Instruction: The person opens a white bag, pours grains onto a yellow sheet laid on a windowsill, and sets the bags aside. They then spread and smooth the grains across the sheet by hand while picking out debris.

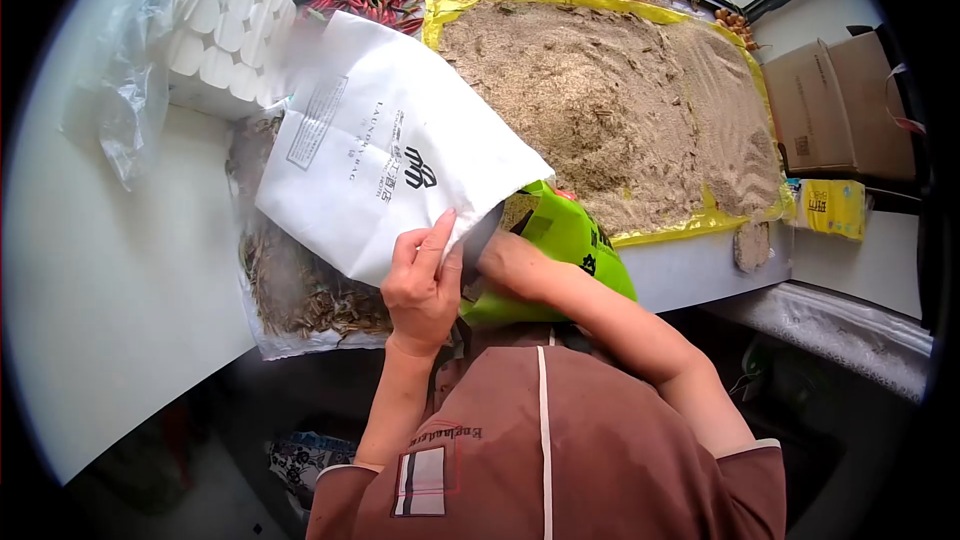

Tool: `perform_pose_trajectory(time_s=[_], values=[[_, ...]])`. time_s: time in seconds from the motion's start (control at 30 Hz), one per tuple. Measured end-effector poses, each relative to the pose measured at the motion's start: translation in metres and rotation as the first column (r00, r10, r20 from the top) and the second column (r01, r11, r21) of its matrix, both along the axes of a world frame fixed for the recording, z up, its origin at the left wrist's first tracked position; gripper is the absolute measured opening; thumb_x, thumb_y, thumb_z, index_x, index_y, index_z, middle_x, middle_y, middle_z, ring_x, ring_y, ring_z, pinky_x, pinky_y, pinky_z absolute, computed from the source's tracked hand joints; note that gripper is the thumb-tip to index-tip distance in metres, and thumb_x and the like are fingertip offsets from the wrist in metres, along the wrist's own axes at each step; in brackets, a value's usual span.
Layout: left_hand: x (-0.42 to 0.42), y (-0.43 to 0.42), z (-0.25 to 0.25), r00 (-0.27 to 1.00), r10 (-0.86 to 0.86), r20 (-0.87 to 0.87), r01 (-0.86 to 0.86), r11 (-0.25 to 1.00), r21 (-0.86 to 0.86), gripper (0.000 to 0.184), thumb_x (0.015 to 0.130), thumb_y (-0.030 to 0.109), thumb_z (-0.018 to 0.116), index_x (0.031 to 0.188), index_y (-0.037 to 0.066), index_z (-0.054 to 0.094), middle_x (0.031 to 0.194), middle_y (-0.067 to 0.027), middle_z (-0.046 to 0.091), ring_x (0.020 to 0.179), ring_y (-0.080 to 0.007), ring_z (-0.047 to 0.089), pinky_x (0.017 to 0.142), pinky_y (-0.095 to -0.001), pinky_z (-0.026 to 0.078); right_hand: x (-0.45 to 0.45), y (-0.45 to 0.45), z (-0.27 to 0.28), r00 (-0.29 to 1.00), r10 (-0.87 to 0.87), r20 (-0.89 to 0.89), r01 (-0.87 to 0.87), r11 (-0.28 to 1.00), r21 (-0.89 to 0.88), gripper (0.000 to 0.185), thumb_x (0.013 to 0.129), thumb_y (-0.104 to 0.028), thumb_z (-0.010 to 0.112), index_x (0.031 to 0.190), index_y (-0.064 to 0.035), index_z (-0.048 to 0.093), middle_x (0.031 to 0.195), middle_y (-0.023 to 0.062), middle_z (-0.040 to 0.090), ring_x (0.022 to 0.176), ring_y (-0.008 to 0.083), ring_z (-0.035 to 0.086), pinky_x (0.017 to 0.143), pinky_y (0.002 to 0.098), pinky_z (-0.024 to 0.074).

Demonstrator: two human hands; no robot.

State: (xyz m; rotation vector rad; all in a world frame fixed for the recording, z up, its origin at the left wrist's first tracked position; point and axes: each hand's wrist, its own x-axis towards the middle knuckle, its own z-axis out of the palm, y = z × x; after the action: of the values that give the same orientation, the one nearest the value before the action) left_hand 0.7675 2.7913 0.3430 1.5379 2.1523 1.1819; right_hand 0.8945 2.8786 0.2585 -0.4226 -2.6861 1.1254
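A white laundry bag (375,140) with dark printing lies slantwise, its mouth toward me. My left hand (425,285) is closed on the near rim of this bag, fingers on the outside. Against the mouth sits a bright green plastic bag (570,240) with black lettering, partly overlapped by my forearm. My right hand (512,262) reaches in at the opening where the two bags meet. Its fingertips are hidden, so I cannot see what they hold.
Brown grain-like material (590,100) is spread on a yellow sheet (700,225) behind. Dried plant pieces (310,290) lie under the white bag. Red chillies (375,2), paper stacks (230,30), a cardboard box (830,105) and a yellow pack (832,208) stand around.
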Motion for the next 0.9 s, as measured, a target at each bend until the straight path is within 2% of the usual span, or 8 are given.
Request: perform_pose_trajectory(time_s=[0.13, 0.27, 0.33, 0.4, 0.5, 0.6, 0.73, 0.9], values=[[0.011, -0.010, 0.008, 0.987, -0.162, 0.001, 0.162, 0.986, -0.045, 0.037, 0.077, 0.008, 0.067, 0.114, 0.010, 0.062, 0.083, -0.0073, 0.057, 0.058, -0.0215, 0.057, 0.053, -0.0324, 0.047, -0.013, 0.009, -0.031, 0.994, -0.108, -0.015, 0.108, 0.994, -0.008, 0.034, 0.075, -0.010, 0.057, 0.108, -0.0019, 0.056, 0.102, 0.0146, 0.060, 0.101, 0.0309, 0.055, 0.086, 0.0371, 0.0443], [0.038, -0.013, 0.003, 0.958, -0.269, 0.097, 0.277, 0.957, -0.089, 0.040, 0.078, 0.006, 0.065, 0.118, 0.009, 0.058, 0.084, -0.0094, 0.057, 0.065, -0.0275, 0.059, 0.058, -0.0353, 0.048, 0.038, 0.007, 0.030, 0.971, -0.128, 0.200, 0.203, 0.883, -0.423, 0.043, 0.078, -0.013, 0.058, 0.119, -0.0035, 0.052, 0.115, 0.0135, 0.055, 0.111, 0.0280, 0.051, 0.096, 0.0351, 0.0404], [0.043, -0.016, -0.006, 0.967, -0.209, 0.148, 0.226, 0.968, -0.111, 0.040, 0.079, 0.006, 0.064, 0.119, 0.008, 0.057, 0.083, -0.0103, 0.057, 0.066, -0.0280, 0.059, 0.059, -0.0361, 0.048, 0.080, 0.020, 0.068, 0.995, 0.081, -0.056, -0.055, 0.929, 0.367, 0.045, 0.074, -0.014, 0.060, 0.117, -0.0045, 0.054, 0.112, 0.0114, 0.057, 0.106, 0.0273, 0.054, 0.093, 0.0372, 0.0440], [0.040, -0.016, -0.010, 0.974, -0.172, 0.147, 0.192, 0.972, -0.136, 0.037, 0.083, 0.007, 0.060, 0.120, 0.007, 0.056, 0.082, -0.0115, 0.056, 0.064, -0.0289, 0.057, 0.058, -0.0366, 0.047, 0.116, 0.018, 0.089, 0.983, 0.032, -0.182, 0.029, 0.947, 0.320, 0.043, 0.070, -0.005, 0.063, 0.112, -0.0071, 0.057, 0.112, 0.0102, 0.058, 0.108, 0.0291, 0.055, 0.092, 0.0373, 0.0453], [0.035, -0.009, -0.011, 0.982, -0.154, 0.107, 0.167, 0.978, -0.126, 0.033, 0.086, 0.007, 0.057, 0.120, 0.006, 0.056, 0.080, -0.0117, 0.056, 0.061, -0.0282, 0.054, 0.056, -0.0358, 0.044, 0.142, 0.029, 0.084, 0.852, -0.502, -0.147, 0.519, 0.846, 0.119, 0.042, 0.072, 0.001, 0.063, 0.112, -0.0070, 0.058, 0.106, 0.0102, 0.060, 0.096, 0.0272, 0.059, 0.082, 0.0369, 0.0505], [0.034, 0.003, -0.005, 0.990, -0.126, 0.061, 0.133, 0.985, -0.113, 0.032, 0.087, 0.008, 0.056, 0.119, 0.005, 0.056, 0.078, -0.0116, 0.056, 0.061, -0.0264, 0.054, 0.056, -0.0348, 0.044, 0.154, 0.068, 0.034, 0.640, -0.760, 0.111, 0.670, 0.481, -0.565, 0.041, 0.076, 0.000, 0.064, 0.115, -0.0086, 0.057, 0.108, 0.0108, 0.059, 0.093, 0.0275, 0.060, 0.080, 0.0348, 0.0505], [0.037, 0.007, -0.004, 0.988, -0.146, 0.044, 0.149, 0.984, -0.097, 0.032, 0.088, 0.008, 0.055, 0.120, 0.004, 0.056, 0.076, -0.0110, 0.055, 0.059, -0.0248, 0.053, 0.057, -0.0336, 0.044, 0.103, 0.100, 0.009, 0.784, -0.597, 0.168, 0.607, 0.794, -0.013, 0.061, 0.073, -0.018, 0.072, 0.129, -0.0209, 0.048, 0.111, 0.0059, 0.060, 0.083, 0.0222, 0.064, 0.075, 0.0348, 0.0511], [0.043, 0.001, -0.001, 0.974, -0.205, -0.094, 0.201, 0.978, -0.056, 0.035, 0.083, 0.005, 0.061, 0.118, 0.006, 0.059, 0.074, -0.0089, 0.056, 0.056, -0.0249, 0.054, 0.052, -0.0351, 0.044, 0.065, 0.114, -0.049, 0.822, -0.564, 0.082, 0.570, 0.817, -0.090, 0.052, 0.076, -0.024, 0.065, 0.126, -0.0242, 0.052, 0.103, 0.0067, 0.064, 0.088, 0.0283, 0.063, 0.077, 0.0375, 0.0500]])
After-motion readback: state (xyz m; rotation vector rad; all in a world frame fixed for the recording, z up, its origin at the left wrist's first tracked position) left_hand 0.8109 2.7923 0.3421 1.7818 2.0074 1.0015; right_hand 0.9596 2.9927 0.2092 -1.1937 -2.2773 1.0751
